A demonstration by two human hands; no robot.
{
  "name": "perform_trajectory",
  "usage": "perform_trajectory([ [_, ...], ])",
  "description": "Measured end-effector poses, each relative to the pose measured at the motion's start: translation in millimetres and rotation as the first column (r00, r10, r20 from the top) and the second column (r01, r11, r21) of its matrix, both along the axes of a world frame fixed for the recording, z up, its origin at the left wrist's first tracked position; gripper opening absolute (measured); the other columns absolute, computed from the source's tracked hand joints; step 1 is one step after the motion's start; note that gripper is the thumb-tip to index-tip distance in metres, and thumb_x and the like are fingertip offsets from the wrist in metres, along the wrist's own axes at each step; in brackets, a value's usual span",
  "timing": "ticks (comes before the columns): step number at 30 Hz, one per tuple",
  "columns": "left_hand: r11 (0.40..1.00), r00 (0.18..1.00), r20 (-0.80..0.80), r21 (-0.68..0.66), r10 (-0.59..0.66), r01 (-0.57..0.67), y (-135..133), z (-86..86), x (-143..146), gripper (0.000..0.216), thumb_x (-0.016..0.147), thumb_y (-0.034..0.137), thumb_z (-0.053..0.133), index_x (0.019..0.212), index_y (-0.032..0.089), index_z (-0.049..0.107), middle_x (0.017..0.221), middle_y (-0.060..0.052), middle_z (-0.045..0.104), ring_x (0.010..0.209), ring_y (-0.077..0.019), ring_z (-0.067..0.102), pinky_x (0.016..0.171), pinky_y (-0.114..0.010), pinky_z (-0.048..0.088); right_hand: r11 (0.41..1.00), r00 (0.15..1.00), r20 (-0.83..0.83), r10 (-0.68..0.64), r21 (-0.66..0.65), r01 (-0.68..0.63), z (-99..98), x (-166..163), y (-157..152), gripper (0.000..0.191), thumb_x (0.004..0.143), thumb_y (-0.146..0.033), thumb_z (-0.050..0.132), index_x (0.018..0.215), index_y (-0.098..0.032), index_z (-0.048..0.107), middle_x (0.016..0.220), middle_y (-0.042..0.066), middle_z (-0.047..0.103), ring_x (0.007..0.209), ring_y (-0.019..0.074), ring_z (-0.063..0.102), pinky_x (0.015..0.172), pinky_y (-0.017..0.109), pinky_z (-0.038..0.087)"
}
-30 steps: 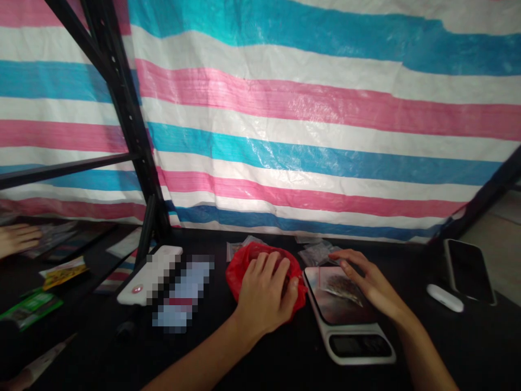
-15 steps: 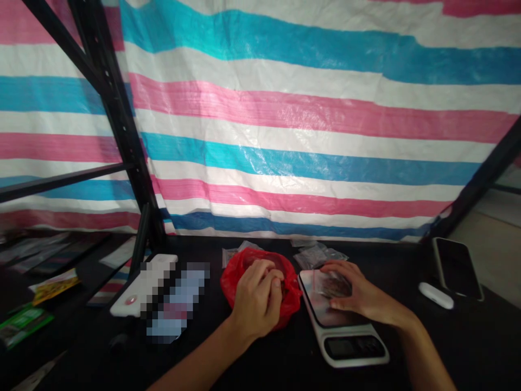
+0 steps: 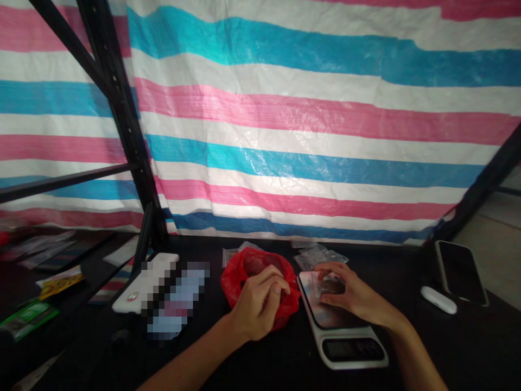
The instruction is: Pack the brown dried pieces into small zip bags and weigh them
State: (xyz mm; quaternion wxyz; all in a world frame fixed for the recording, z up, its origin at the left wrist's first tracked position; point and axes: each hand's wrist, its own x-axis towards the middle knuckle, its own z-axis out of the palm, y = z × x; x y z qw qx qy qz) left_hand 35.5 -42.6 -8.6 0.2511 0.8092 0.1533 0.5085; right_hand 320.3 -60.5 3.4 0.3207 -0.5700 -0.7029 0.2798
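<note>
My left hand (image 3: 262, 304) is over the mouth of a red plastic bag (image 3: 232, 271), fingers curled together; whatever they hold is hidden. Dark contents show faintly inside the bag. To the right lies a white digital scale (image 3: 317, 347) with a shiny flat plate. On that plate rests a small clear plastic bag (image 3: 329, 283) with something brownish in it. My right hand (image 3: 350, 290) holds this small bag at its edge between thumb and fingers, which partly cover it.
More clear plastic bags (image 3: 319, 255) lie behind the scale. At right are a phone (image 3: 462, 271) and a white case (image 3: 438, 300). A white device (image 3: 152, 277), a green packet (image 3: 30, 320) and a yellow packet (image 3: 63, 283) lie left. A black frame post (image 3: 130, 130) and striped sheet (image 3: 305, 157) stand behind.
My left hand has moved slightly right, toward the bag's edge nearest the scale. My right hand has shifted a little left on the small clear bag. The view has turned slightly.
</note>
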Motion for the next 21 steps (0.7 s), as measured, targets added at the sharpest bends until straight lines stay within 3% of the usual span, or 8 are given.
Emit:
perform_trajectory([
  [5, 0.961, 0.99, 0.056, -0.253, 0.129, -0.111, 2, -5.0, 6, 0.02, 0.1, 0.032, 0.05, 0.112, 0.019, 0.059, 0.094, -0.006, 0.062, 0.082, -0.017, 0.058, 0.075, -0.03, 0.048, 0.993, 0.935, -0.351, 0.046, 0.121, -0.004, 11.7, -29, 6, 0.046, 0.077, -0.047, 0.08, 0.114, -0.026, 0.063, 0.105, 0.006, 0.068, 0.102, 0.0261, 0.065, 0.096, 0.043, 0.051],
  [6, 0.948, 0.987, 0.065, -0.294, 0.149, -0.124, 4, -6.2, 6, 0.027, 0.097, 0.034, 0.057, 0.12, 0.02, 0.057, 0.099, -0.007, 0.063, 0.085, -0.0175, 0.059, 0.077, -0.03, 0.049, 0.987, 0.91, -0.404, 0.093, 0.16, -0.03, 17.2, -41, 8, 0.041, 0.079, -0.047, 0.079, 0.111, -0.026, 0.062, 0.103, 0.004, 0.068, 0.101, 0.0246, 0.065, 0.093, 0.041, 0.052],
  [10, 0.905, 0.988, 0.106, -0.422, 0.113, -0.058, 16, -5.6, 5, 0.064, 0.083, 0.033, 0.074, 0.139, 0.023, 0.045, 0.131, -0.011, 0.06, 0.114, -0.0239, 0.061, 0.096, -0.036, 0.05, 0.945, 0.849, -0.426, 0.313, 0.232, -0.232, 33.1, -97, 28, 0.031, 0.082, -0.039, 0.078, 0.104, -0.027, 0.061, 0.1, 0.001, 0.066, 0.097, 0.0198, 0.064, 0.091, 0.035, 0.052],
  [12, 0.879, 0.982, 0.166, -0.477, 0.096, -0.005, 24, -0.8, 1, 0.061, 0.083, 0.031, 0.073, 0.137, 0.023, 0.047, 0.136, -0.011, 0.06, 0.12, -0.025, 0.06, 0.102, -0.037, 0.048, 0.927, 0.827, -0.428, 0.364, 0.256, -0.276, 31.6, -117, 40, 0.031, 0.085, -0.041, 0.074, 0.109, -0.027, 0.061, 0.102, 0.002, 0.065, 0.098, 0.0193, 0.064, 0.092, 0.035, 0.052],
  [15, 0.844, 0.962, 0.234, -0.536, 0.142, 0.005, 36, 8.0, -7, 0.044, 0.084, 0.029, 0.068, 0.125, 0.019, 0.056, 0.124, -0.01, 0.067, 0.112, -0.0244, 0.065, 0.099, -0.036, 0.05, 0.941, 0.85, -0.452, 0.271, 0.31, -0.135, 19.1, -130, 49, 0.041, 0.09, -0.042, 0.067, 0.126, -0.03, 0.053, 0.11, 0.002, 0.062, 0.1, 0.0185, 0.063, 0.091, 0.035, 0.052],
  [17, 0.825, 0.937, 0.244, -0.56, 0.251, -0.075, 43, 11.8, -14, 0.034, 0.084, 0.026, 0.064, 0.117, 0.018, 0.061, 0.112, -0.007, 0.07, 0.102, -0.0227, 0.067, 0.092, -0.034, 0.051, 0.932, 0.891, -0.413, 0.187, 0.362, -0.028, 9.8, -131, 48, 0.038, 0.092, -0.04, 0.063, 0.126, -0.03, 0.052, 0.11, 0.003, 0.062, 0.099, 0.0186, 0.063, 0.09, 0.035, 0.052],
  [18, 0.815, 0.919, 0.24, -0.564, 0.314, -0.131, 46, 12.6, -18, 0.03, 0.084, 0.024, 0.061, 0.113, 0.018, 0.062, 0.106, -0.006, 0.071, 0.096, -0.0216, 0.067, 0.087, -0.032, 0.052, 0.923, 0.923, -0.34, 0.179, 0.382, -0.038, 6.4, -132, 45, 0.032, 0.093, -0.037, 0.061, 0.122, -0.028, 0.054, 0.11, 0.004, 0.063, 0.099, 0.0192, 0.063, 0.091, 0.036, 0.051],
  [21, 0.792, 0.868, 0.196, -0.534, 0.456, -0.295, 52, 11.8, -27, 0.027, 0.083, 0.018, 0.054, 0.109, 0.019, 0.062, 0.096, -0.003, 0.071, 0.087, -0.0195, 0.066, 0.08, -0.03, 0.051, 0.895, 0.972, 0.055, 0.23, 0.379, -0.234, 2.3, -136, 35, 0.023, 0.09, -0.02, 0.06, 0.112, -0.026, 0.064, 0.113, 0.006, 0.068, 0.107, 0.0232, 0.062, 0.096, 0.042, 0.047],
])
